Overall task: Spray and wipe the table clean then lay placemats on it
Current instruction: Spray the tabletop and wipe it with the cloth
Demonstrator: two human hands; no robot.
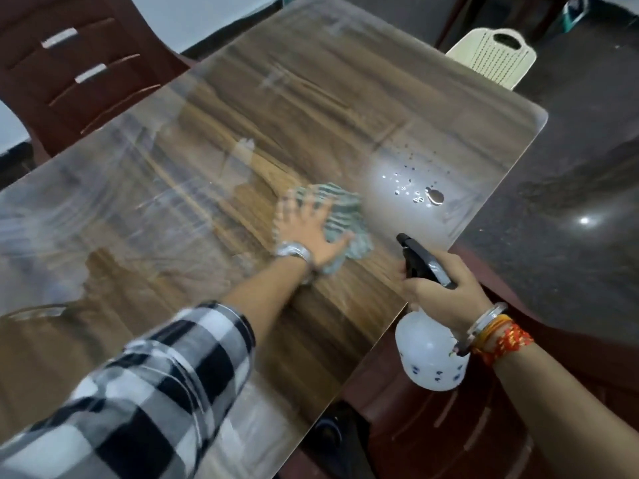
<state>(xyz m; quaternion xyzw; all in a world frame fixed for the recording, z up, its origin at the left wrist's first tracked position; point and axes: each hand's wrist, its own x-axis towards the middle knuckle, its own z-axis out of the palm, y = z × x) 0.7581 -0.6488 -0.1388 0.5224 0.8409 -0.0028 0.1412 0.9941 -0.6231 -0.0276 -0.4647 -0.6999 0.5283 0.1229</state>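
Observation:
The wood-grain table (214,133) has a glossy top with wet streaks across its left half. My left hand (307,229) presses flat on a grey-green striped cloth (345,216) near the table's middle right. Water droplets (418,191) lie just right of the cloth, near the table's right edge. My right hand (439,285) grips the black trigger head of a white spray bottle (430,354), held over the table's near right edge with the nozzle aimed toward the droplets. No placemats are in view.
A dark red plastic chair (79,60) stands at the far left of the table. Another dark red chair (449,426) sits under the spray bottle at the near right. A cream plastic chair (494,57) stands at the far right corner. Dark speckled floor lies to the right.

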